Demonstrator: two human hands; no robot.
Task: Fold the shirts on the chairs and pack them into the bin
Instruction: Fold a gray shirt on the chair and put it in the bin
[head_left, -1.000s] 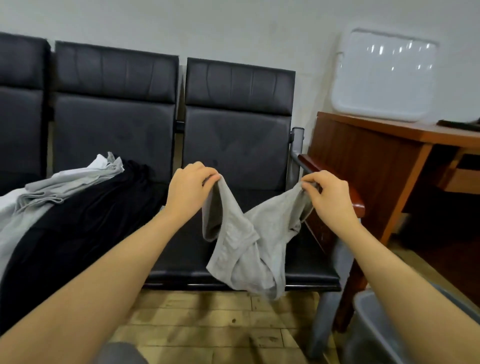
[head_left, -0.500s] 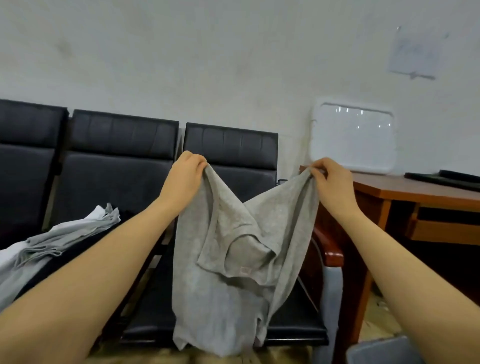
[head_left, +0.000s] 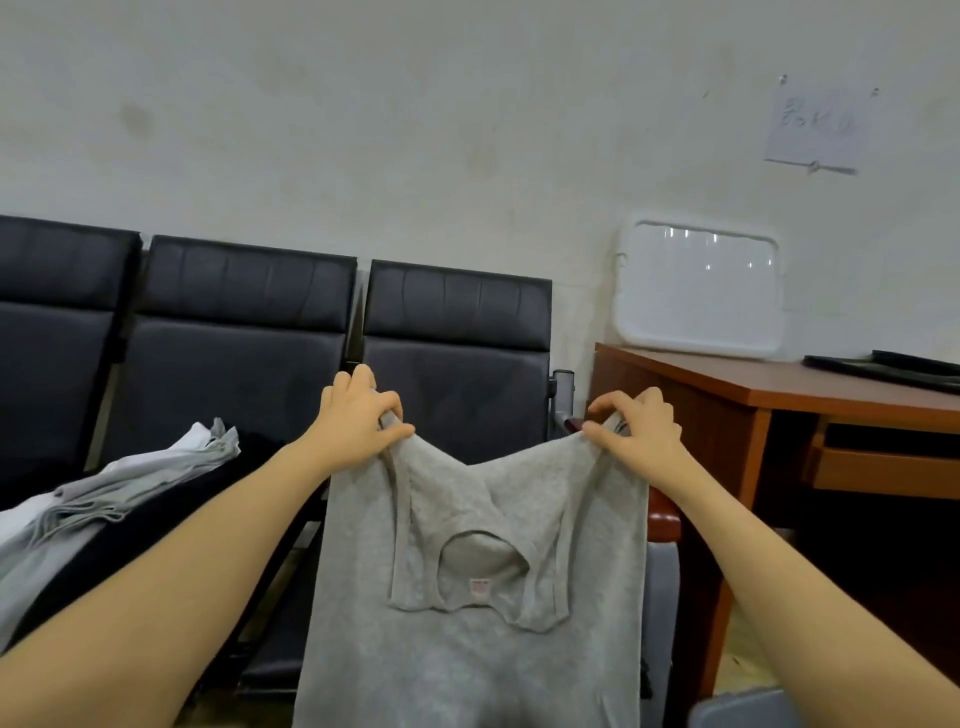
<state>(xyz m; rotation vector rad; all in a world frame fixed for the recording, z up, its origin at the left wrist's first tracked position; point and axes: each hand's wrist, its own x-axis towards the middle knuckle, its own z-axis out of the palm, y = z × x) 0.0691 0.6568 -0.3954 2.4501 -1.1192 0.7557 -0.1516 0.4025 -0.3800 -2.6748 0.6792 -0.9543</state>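
Note:
A grey sleeveless shirt (head_left: 467, 649) hangs spread out in front of the right-hand black chair (head_left: 457, 332). My left hand (head_left: 358, 421) pinches its left top corner and my right hand (head_left: 639, 431) pinches its right top corner, both at about the same height. The neckline and a small label face me, and the shirt's lower part runs out of the frame. More shirts (head_left: 78, 509), white, grey and black, lie heaped on the middle and left chairs. A corner of the grey bin (head_left: 748, 709) shows at the bottom right.
A row of three black chairs (head_left: 234, 332) stands against the white wall. To the right is a brown wooden desk (head_left: 779, 395) with a white tray (head_left: 698, 291) leaning on the wall and a dark flat object (head_left: 893, 364) on top. A red-brown armrest (head_left: 662, 514) sits behind the shirt.
The crumpled shirt has been lifted and shaken out so that it hangs flat. My hands moved apart and shifted their hold to its top corners. The view tilted upward.

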